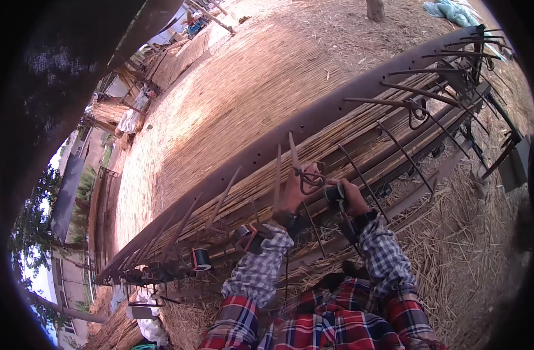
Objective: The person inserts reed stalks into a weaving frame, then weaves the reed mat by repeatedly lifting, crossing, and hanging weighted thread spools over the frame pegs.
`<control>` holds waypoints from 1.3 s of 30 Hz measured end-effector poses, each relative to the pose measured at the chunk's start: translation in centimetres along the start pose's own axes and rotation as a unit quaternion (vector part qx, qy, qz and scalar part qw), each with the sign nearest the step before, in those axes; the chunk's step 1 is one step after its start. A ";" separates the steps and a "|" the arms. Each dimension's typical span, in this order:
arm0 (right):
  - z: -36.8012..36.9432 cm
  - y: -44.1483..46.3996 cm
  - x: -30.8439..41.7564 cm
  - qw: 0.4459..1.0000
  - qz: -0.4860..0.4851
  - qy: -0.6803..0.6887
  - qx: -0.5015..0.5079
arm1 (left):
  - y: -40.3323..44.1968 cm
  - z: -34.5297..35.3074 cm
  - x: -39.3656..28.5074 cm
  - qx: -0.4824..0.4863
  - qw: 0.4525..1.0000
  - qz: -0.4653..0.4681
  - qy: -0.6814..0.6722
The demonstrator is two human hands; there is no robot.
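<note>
My right hand is closed around a dark spool, held just beside the bent metal loop on a rod of the long frame. My left hand is at that same loop, its fingers curled behind and against it; what they pinch is hidden. Under both hands a layer of long straw-coloured reeds lies along the rusty metal beam. More spools hang on the near side, among them a black one and one by my left sleeve.
Beyond the beam a wide woven reed mat spreads over the ground. Several thin metal rods stick out along the frame. Loose straw covers the ground at right. A pale green cloth lies at the far right, near a post.
</note>
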State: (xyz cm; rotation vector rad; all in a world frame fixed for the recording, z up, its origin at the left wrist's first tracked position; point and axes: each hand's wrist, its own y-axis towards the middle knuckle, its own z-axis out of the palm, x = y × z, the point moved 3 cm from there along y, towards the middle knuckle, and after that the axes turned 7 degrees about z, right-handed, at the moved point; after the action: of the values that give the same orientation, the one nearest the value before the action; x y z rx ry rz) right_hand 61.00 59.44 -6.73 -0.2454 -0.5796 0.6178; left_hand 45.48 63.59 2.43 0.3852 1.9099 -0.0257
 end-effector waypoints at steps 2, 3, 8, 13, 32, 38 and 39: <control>-4.2 0.6 -0.7 0.952 -0.102 -0.281 -0.060 | 0.7 -0.7 0.3 0.027 0.997 0.043 0.051; -3.7 -1.5 -0.1 0.882 -0.150 -0.424 -0.140 | 0.6 -0.3 1.3 -0.008 1.000 0.003 -0.027; -5.2 -7.0 -1.3 0.716 -0.210 -0.633 -0.204 | 0.6 0.5 1.0 0.091 0.974 0.002 0.207; -5.3 -11.8 -2.8 0.747 -0.139 -0.622 -0.189 | 0.6 1.2 2.6 0.104 0.940 0.129 0.299; -2.3 -17.1 -4.1 0.774 -0.087 -0.604 -0.173 | 0.6 3.7 2.8 0.093 0.984 0.016 0.150; -3.3 -20.4 -4.4 0.708 -0.125 -0.658 -0.223 | 1.0 3.9 4.4 0.104 0.983 0.061 0.136; -4.2 -21.2 -4.8 0.701 -0.125 -0.662 -0.234 | 1.0 3.9 4.5 0.099 0.982 0.066 0.144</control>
State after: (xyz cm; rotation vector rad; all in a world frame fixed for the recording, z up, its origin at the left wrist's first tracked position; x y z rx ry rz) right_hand 70.31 39.46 -4.13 -0.1530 -2.1697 0.2687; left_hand 47.90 64.89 -2.95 0.6802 2.1697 -0.0757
